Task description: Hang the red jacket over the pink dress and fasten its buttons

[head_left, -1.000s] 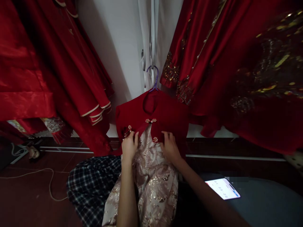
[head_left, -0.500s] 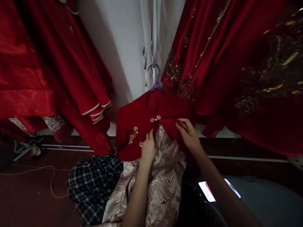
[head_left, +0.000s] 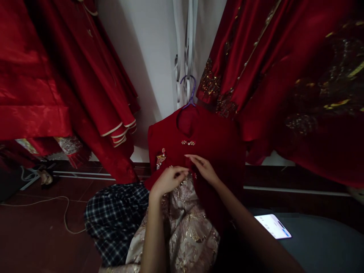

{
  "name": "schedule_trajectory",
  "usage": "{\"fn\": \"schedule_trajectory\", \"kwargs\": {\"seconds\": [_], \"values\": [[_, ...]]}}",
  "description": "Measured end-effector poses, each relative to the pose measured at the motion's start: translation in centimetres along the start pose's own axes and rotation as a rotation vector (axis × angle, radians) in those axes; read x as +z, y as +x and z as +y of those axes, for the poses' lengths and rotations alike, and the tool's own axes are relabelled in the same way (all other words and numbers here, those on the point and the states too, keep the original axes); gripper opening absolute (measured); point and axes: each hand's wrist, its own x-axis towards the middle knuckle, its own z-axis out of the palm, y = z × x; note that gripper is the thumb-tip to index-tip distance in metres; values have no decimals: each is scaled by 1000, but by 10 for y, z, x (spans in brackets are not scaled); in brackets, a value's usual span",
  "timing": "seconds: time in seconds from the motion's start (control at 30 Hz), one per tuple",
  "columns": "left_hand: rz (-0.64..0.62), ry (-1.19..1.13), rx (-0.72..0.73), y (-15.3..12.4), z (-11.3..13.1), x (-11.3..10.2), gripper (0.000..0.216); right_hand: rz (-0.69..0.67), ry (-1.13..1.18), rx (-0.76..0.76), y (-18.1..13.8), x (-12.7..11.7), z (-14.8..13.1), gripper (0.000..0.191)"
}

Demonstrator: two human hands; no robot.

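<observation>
A small red jacket (head_left: 216,140) hangs on a purple hanger (head_left: 190,91) against the white wall. It has a pearl clasp (head_left: 188,143) under the collar and a gold brooch (head_left: 160,158) on its left side. Under it shows a pale pink and gold brocade skirt (head_left: 184,223). My left hand (head_left: 168,179) and my right hand (head_left: 202,168) meet at the jacket's front opening, just below the clasp. Each hand has its fingers pinched on a front edge of the jacket, and the two edges are drawn together.
Long red gowns (head_left: 65,76) hang at the left and gold-embroidered red gowns (head_left: 284,76) at the right. A dark plaid cloth (head_left: 113,216) lies over my lap. A lit phone (head_left: 273,226) rests on a grey seat (head_left: 321,242). A cable (head_left: 57,212) trails over the dark red floor.
The jacket's front flaps were spread apart over the skirt; now my two hands have come together at the centre and the opening is closed over the skirt's top.
</observation>
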Motion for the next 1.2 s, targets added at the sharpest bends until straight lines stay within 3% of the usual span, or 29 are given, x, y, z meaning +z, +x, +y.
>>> {"fn": "schedule_trajectory", "kwargs": {"seconds": [0.03,0.17,0.23,0.37,0.5,0.7,0.9,1.03,1.2], "values": [[82,3,-6,-1,0,-9,23,-19,0,1,0,-3,0,34],[629,93,-168,-3,-20,-26,22,-99,71,24,-5,-3,-2,45],[718,53,-213,-3,-34,-26,27,-130,107,39,-7,-1,-2,51],[631,-145,-165,-1,-53,-20,27,-146,138,81,-8,-1,-3,45],[577,-228,-107,3,-54,-12,27,-123,160,79,-5,2,-17,41],[716,-261,-100,10,-46,-6,25,6,32,-63,17,28,-40,32],[833,-225,-265,10,-54,-3,28,76,-226,-146,35,44,-36,22],[783,-296,-170,11,-57,-2,29,49,-248,-159,36,45,-31,20],[764,-385,-167,13,-58,0,30,50,-222,-179,36,49,-32,20]]}}
